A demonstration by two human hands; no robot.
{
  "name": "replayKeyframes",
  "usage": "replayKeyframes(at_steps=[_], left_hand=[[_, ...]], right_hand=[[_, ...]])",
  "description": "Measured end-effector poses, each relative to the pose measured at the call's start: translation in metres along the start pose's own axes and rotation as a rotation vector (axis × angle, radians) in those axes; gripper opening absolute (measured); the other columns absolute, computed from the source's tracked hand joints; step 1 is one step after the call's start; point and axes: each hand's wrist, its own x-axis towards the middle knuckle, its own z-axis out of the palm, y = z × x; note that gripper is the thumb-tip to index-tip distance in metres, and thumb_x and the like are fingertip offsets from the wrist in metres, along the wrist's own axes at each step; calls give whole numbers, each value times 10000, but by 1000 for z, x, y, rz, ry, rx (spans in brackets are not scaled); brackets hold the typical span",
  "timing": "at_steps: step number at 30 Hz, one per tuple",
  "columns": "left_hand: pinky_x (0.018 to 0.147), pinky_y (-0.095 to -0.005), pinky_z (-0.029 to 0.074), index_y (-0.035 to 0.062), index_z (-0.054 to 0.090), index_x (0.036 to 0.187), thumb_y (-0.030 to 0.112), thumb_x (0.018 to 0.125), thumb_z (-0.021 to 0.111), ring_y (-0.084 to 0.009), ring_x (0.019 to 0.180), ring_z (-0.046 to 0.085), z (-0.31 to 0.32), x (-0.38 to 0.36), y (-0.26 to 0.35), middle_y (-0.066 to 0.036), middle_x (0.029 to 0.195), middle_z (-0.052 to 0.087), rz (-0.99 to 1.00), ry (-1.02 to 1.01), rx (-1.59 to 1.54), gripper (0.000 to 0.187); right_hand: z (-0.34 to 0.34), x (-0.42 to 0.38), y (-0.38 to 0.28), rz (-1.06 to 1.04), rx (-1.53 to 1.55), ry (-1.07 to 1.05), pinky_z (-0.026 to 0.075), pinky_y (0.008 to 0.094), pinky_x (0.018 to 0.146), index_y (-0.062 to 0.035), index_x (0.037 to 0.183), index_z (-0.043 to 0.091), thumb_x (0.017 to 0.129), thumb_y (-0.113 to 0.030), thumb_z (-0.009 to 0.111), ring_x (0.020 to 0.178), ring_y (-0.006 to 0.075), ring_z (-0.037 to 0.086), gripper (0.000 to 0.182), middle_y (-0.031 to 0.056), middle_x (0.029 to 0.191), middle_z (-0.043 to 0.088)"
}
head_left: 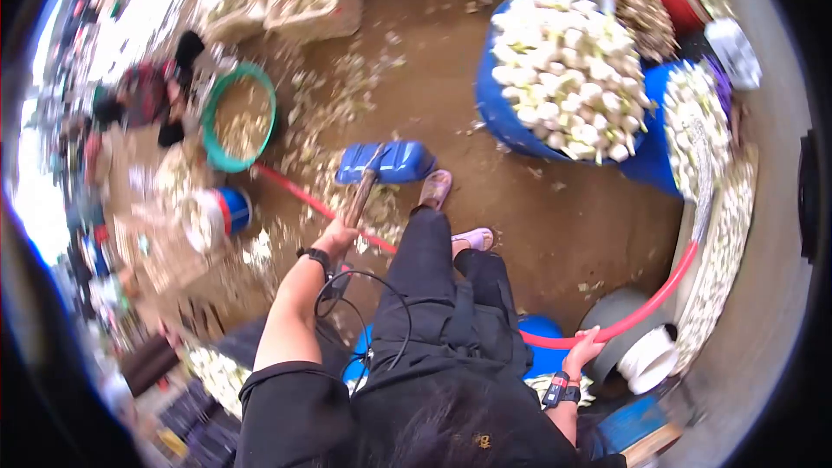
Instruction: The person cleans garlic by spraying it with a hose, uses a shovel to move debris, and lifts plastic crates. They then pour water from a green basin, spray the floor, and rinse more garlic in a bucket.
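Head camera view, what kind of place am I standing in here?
Likely an outdoor produce-processing yard on a dirt floor: a blue tub heaped with white bulbs, peelings scattered about, and a blue shovel in your left hand.
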Motion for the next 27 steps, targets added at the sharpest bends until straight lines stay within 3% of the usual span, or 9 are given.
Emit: replayKeyframes(at_steps=[1, 2, 4, 7, 15, 21, 24, 26, 27], left_hand=[[423, -291, 436, 25, 489, 960, 59, 681, 555, -143, 475, 508, -9, 4, -36, -61, 641, 516, -1, 23, -40, 289], [488, -316, 473, 18, 507, 950, 91, 668, 570, -177, 522, 557, -18, -10, -49, -95, 675, 558, -51, 43, -25, 299], [590, -336, 497, 20, 527, 950, 148, 650, 590, -223, 614, 612, -37, -49, -71, -142, 759, 605, -193, 68, 396, 332], [777, -394, 464, 89, 540, 1019, 238, 655, 614, -317, 899, 585, -31, -102, -115, -168, 940, 611, -211, 214, 425, 401], [761, -434, 443, 113, 523, 1030, 201, 627, 633, -364, 879, 569, 136, -282, -258, -200, 903, 604, -429, 486, -17, 427], [744, -445, 454, 72, 561, 978, 226, 616, 652, -378, 839, 573, 256, -336, -368, -202, 836, 606, -572, 626, -124, 403], [726, -428, 467, 73, 565, 973, 215, 622, 638, -355, 828, 586, 272, -359, -387, -200, 860, 608, -687, 566, -103, 386], [730, -427, 467, 85, 568, 1005, 197, 605, 671, -346, 832, 585, 302, -362, -454, -178, 884, 613, -668, 548, -207, 428], [750, -426, 465, 65, 566, 1021, 203, 612, 671, -346, 869, 577, 298, -369, -453, -170, 946, 603, -649, 537, -63, 444]], right_hand=[[-5, 8, 7, 76, -68, -33, 434, 254, 532, -27, 1033, 416, 896, -180, 467, 551, 107, 455, 211, 13, 638, 435], [-1, 9, 5, 38, -80, -52, 428, 254, 488, -52, 790, 389, 894, -191, 469, 500, 112, 445, 191, 12, 595, 425], [-5, 24, 12, 125, -86, -102, 438, 260, 504, -35, 904, 413, 897, -189, 464, 518, 117, 453, 162, 9, 619, 440], [-8, 50, 24, 113, -67, -176, 439, 268, 481, -51, 806, 410, 900, -227, 457, 502, 129, 460, 205, 15, 597, 443], [-6, 93, 31, 160, -113, -126, 439, 276, 479, -4, 764, 406, 904, -293, 430, 514, 148, 457, 323, 45, 629, 458], [0, 81, 15, 154, -179, -79, 461, 270, 529, 9, 833, 427, 891, -306, 437, 558, 161, 487, 320, 59, 677, 467], [-7, 124, 41, 128, 10, -217, 455, 281, 577, -49, 791, 384, 886, -276, 449, 619, 174, 478, 255, 62, 715, 443], [-14, 142, 40, 139, 102, -627, 430, 312, 570, -67, 748, 348, 882, -259, 450, 591, 177, 435, 256, 49, 695, 392], [-8, 152, 42, 189, 135, -604, 400, 314, 534, -85, 719, 323, 872, -213, 465, 554, 173, 384, 244, 38, 681, 355]])
